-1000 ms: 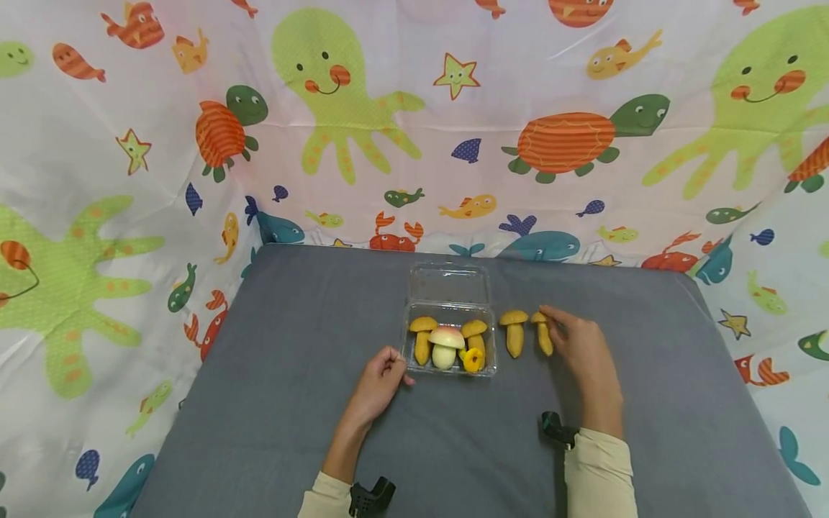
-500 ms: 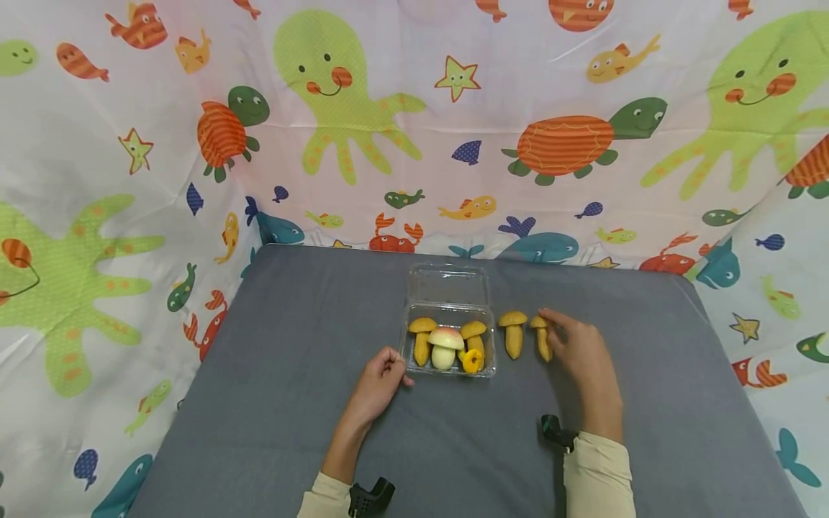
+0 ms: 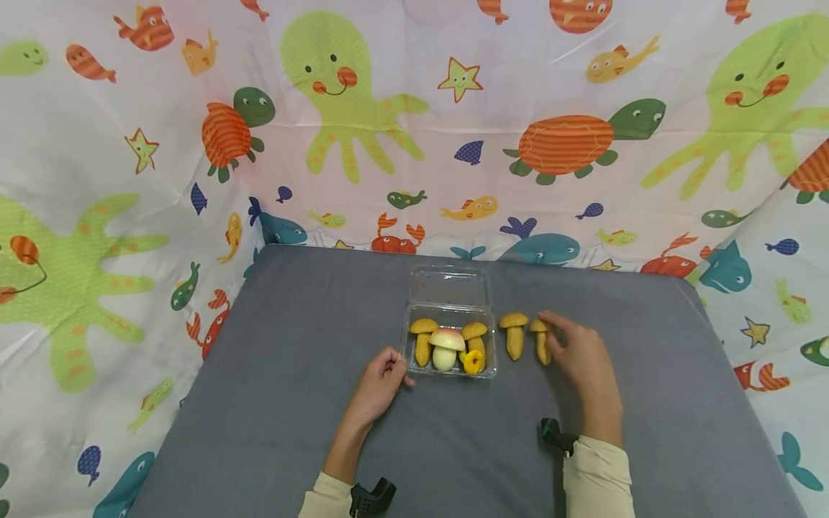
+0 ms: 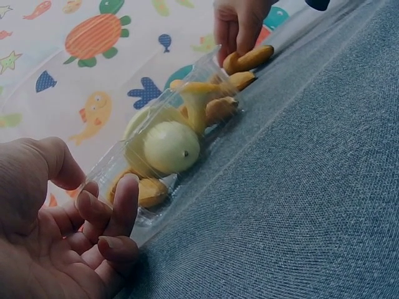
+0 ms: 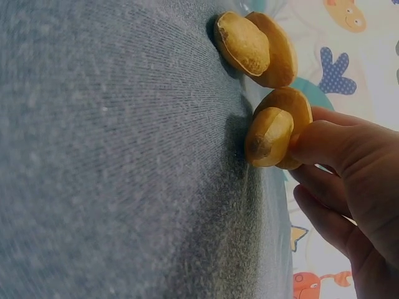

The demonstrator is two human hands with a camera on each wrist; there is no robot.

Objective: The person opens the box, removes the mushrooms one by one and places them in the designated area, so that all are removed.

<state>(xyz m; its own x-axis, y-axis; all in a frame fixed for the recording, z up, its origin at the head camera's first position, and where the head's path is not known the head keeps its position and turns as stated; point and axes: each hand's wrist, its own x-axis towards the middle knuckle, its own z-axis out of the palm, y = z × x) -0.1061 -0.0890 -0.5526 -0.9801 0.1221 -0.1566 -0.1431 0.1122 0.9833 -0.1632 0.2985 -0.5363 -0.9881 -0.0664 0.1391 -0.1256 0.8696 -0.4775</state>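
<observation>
A clear plastic clamshell box (image 3: 448, 375) lies with its lid (image 3: 450, 286) raised at the back. Inside sit a pale mushroom with a pinkish cap (image 3: 447, 339), two tan mushrooms, one being the left one (image 3: 424, 344), and a small yellow trumpet-shaped mushroom (image 3: 473, 362). My left hand (image 3: 379, 382) pinches the box's near left corner between thumb and forefinger, its other fingers curled. To the right of the box, my right hand (image 3: 586, 356) pinches a small tan mushroom (image 5: 270, 137) by its side, the mushroom staying on the cloth. Beside it lies a larger tan mushroom (image 3: 514, 336).
A grey cloth (image 3: 291, 360) covers the table. White curtains (image 3: 427, 144) printed with sea animals hang behind it and on both sides. Each wrist wears a black camera, such as the left wrist camera (image 3: 372, 498).
The small tan mushroom has shifted slightly nearer and turned a little more upright in line with its neighbour, my right hand moving with it. My left hand stays at the box corner.
</observation>
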